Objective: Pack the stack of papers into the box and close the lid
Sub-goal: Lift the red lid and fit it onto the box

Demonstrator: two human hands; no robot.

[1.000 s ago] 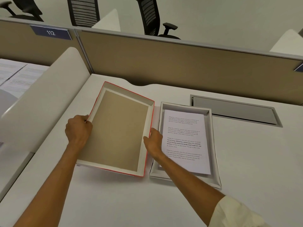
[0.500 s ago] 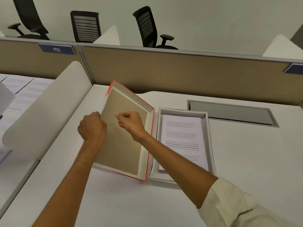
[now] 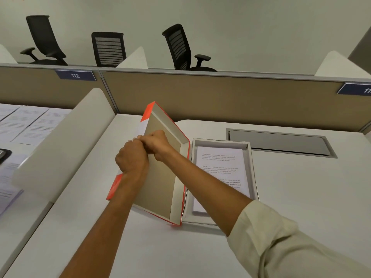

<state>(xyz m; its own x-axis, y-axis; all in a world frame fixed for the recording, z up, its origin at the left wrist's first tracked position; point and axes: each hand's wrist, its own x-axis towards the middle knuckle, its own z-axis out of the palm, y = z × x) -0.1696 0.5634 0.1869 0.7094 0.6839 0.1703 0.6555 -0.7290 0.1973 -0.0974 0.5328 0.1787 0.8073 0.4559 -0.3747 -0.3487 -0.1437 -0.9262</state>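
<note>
The red-edged lid (image 3: 162, 177) stands steeply tilted on its right edge, its brown inside facing right toward the box. My left hand (image 3: 131, 157) grips the raised left edge from outside. My right hand (image 3: 155, 144) reaches across and holds the same raised edge, touching the left hand. The white box (image 3: 253, 167) lies flat just right of the lid, with the stack of printed papers (image 3: 220, 169) inside it. My right forearm crosses over the box's near left corner and hides part of the papers.
A tan partition (image 3: 200, 97) runs along the desk's far side. A grey cable hatch (image 3: 279, 142) sits behind the box. A white curved divider (image 3: 64, 141) bounds the desk on the left, with printed sheets (image 3: 24, 123) beyond it.
The lid's left edge has been raised from nearly flat to steeply tilted. My right hand moved from the lid's right edge to the raised left edge beside my left hand.
</note>
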